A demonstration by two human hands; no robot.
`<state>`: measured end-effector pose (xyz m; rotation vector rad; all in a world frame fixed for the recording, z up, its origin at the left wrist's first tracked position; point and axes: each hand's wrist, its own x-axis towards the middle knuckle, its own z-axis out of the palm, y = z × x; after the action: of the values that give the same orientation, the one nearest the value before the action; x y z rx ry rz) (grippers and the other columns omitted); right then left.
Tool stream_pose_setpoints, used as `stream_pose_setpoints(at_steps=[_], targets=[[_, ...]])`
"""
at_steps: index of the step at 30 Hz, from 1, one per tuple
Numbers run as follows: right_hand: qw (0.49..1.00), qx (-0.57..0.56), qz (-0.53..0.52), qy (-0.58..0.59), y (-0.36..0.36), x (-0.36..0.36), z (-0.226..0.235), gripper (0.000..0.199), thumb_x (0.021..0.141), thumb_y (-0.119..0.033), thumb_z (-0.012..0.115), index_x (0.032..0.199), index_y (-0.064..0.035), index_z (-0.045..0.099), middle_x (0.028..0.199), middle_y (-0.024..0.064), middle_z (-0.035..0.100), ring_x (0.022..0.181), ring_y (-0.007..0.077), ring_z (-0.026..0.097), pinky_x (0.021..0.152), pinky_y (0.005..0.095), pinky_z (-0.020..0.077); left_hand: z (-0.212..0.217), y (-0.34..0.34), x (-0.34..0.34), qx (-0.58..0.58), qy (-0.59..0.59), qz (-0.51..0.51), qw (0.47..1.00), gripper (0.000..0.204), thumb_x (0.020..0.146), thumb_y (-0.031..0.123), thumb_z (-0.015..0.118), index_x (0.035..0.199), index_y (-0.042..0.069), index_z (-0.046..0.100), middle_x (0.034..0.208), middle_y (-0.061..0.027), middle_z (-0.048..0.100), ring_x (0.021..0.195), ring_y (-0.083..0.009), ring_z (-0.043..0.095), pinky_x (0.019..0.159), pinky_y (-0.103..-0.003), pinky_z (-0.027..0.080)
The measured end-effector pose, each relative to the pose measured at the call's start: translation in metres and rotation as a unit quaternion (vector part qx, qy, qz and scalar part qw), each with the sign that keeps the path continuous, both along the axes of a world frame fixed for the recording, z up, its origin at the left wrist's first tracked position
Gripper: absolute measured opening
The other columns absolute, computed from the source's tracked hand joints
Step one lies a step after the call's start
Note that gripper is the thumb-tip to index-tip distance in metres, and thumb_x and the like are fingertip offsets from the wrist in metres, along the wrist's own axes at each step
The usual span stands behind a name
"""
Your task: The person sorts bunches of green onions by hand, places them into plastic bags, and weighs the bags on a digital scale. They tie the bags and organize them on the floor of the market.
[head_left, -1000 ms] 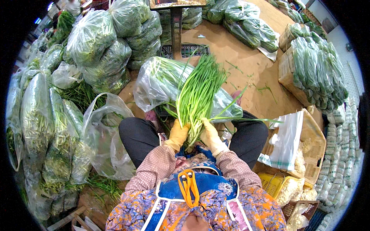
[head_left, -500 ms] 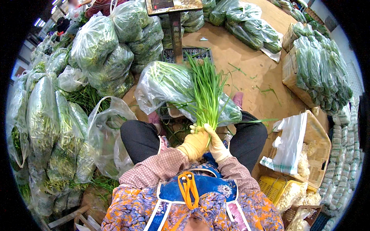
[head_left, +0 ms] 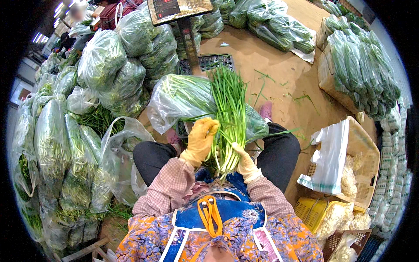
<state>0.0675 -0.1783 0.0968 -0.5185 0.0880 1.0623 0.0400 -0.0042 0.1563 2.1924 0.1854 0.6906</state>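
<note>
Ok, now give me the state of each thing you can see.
Green bunch: unbagged, held.
Left hand: gloved, curled; grip unclear.
Right hand: gloved, holding the bunch's stems.
Large bag: filled, lying down.
Clear handled bag: slack, crumpled.
White plastic: draped over tan crate.
Bagged greens at right: stacked.

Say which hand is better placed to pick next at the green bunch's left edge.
Probably the left hand: it is raised beside that edge of the green bunch, while the right hand holds its lower right side.
</note>
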Motion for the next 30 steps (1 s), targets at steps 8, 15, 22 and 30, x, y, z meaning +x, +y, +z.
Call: stream_pose_setpoints(at_steps=[8, 15, 22, 30], targets=[[0.997, -0.033, -0.027, 0.065, 0.001, 0.002, -0.020, 0.033, 0.084, -0.032, 0.059, 0.108, -0.0087, 0.054, 0.092, 0.0042, 0.061, 0.080, 0.0198, 0.061, 0.071, 0.0392, 0.0528, -0.014, 0.003, 0.052, 0.238, 0.040, -0.052, 0.969, 0.017, 0.080, 0.011, 0.055, 0.095, 0.012, 0.063, 0.113, -0.0184, 0.054, 0.111, -0.0353, 0.046, 0.092, -0.040, 0.038], [0.998, -0.021, 0.012, 0.054, 0.000, 0.003, 0.001, 0.040, 0.084, -0.033, 0.058, 0.113, -0.0060, 0.052, 0.100, 0.0105, 0.061, 0.090, 0.0237, 0.062, 0.075, 0.0406, 0.0527, -0.012, 0.005, 0.060, -0.047, 0.300, -0.145, 0.942, 0.025, 0.089, 0.021, 0.051, 0.111, 0.009, 0.058, 0.083, -0.0056, 0.062, 0.074, -0.0126, 0.056, 0.068, -0.025, 0.045], [0.999, -0.030, 0.009, 0.034, 0.001, 0.004, -0.009, 0.036, 0.085, -0.031, 0.056, 0.109, -0.0037, 0.056, 0.097, 0.0100, 0.063, 0.084, 0.0206, 0.063, 0.073, 0.0337, 0.0524, 0.000, 0.000, 0.056, -0.007, 0.358, -0.139, 0.923, 0.033, 0.086, 0.029, 0.054, 0.116, 0.013, 0.057, 0.090, -0.0137, 0.064, 0.082, -0.0235, 0.061, 0.074, -0.030, 0.047], [0.999, -0.050, 0.002, 0.018, 0.001, 0.004, -0.013, 0.037, 0.084, -0.031, 0.058, 0.110, -0.0048, 0.055, 0.099, 0.0091, 0.063, 0.085, 0.0193, 0.062, 0.075, 0.0332, 0.0520, -0.008, 0.010, 0.071, 0.087, 0.233, -0.120, 0.961, 0.015, 0.079, 0.022, 0.059, 0.086, 0.009, 0.063, 0.080, -0.0120, 0.062, 0.077, -0.0290, 0.060, 0.068, -0.035, 0.047]])
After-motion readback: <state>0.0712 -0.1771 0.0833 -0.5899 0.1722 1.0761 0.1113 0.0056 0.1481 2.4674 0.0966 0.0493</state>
